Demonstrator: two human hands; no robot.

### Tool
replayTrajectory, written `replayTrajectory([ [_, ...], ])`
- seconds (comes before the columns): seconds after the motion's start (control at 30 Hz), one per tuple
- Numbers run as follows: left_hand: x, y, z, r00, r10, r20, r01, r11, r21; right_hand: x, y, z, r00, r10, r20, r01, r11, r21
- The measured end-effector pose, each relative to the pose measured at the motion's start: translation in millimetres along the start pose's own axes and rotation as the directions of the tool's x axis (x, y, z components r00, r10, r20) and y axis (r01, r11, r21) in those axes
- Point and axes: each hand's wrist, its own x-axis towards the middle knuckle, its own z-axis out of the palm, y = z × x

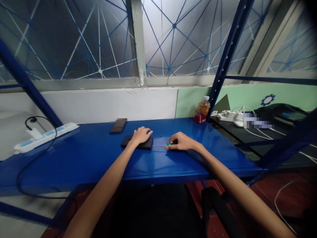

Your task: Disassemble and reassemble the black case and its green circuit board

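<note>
Our left hand (142, 135) lies palm-down on the flat black box (125, 142), fingers loose, pressing rather than gripping. Our right hand (182, 141) pinches the green-handled screwdriver (159, 145), shaft level, tip at the box's right side; contact we cannot tell. Both items: middle of the blue desk (81, 158). Tiny dark piece (160, 136) nearby, perhaps a screw.

The left hand (141, 135) covers much of the black box (126, 141). The right hand (181, 141) hides most of the screwdriver (159, 145)'s green handle (169, 144); whether the tip touches the box is unclear. A dark speck (160, 136) on the blue table (86, 158) is too small to identify. Pixelation blurs part of the smartphone (119, 127).
</note>
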Motion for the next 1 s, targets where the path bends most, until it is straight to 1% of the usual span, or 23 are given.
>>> replayTrajectory([
  [0.13,-0.2,0.5,-0.7,1.000,-0.002,0.006,0.002,1.000,-0.003,0.4,0.7,0.4,1.000,0.007,0.000,-0.007,1.000,-0.017],
  [0.3,-0.2,0.8,-1.0,1.000,-0.003,0.010,0.003,1.000,-0.002,1.1,-1.5,0.6,0.999,0.019,-0.050,-0.021,0.999,-0.037],
  [0.43,0.0,1.0,-1.2,1.000,-0.010,0.020,0.010,1.000,0.006,-0.1,-6.1,0.2,0.999,0.005,-0.039,-0.005,1.000,0.002],
  [0.53,0.1,1.0,-1.4,1.000,-0.012,0.022,0.012,1.000,0.006,-1.0,-7.8,-0.3,0.999,0.016,-0.050,-0.016,1.000,0.012],
  [0.73,-0.1,0.8,-1.3,1.000,-0.011,0.011,0.011,1.000,-0.009,0.1,-2.6,-2.7,1.000,0.025,-0.004,-0.026,0.999,-0.022],
  [0.83,-0.8,1.9,-2.1,1.000,-0.015,0.016,0.015,1.000,-0.008,0.7,-0.2,-2.9,0.999,0.036,-0.022,-0.037,0.999,-0.028],
  [1.0,-1.4,2.9,-3.3,1.000,-0.017,0.020,0.018,1.000,-0.011,1.0,1.1,-0.1,0.999,0.026,-0.047,-0.026,1.000,0.007],
])
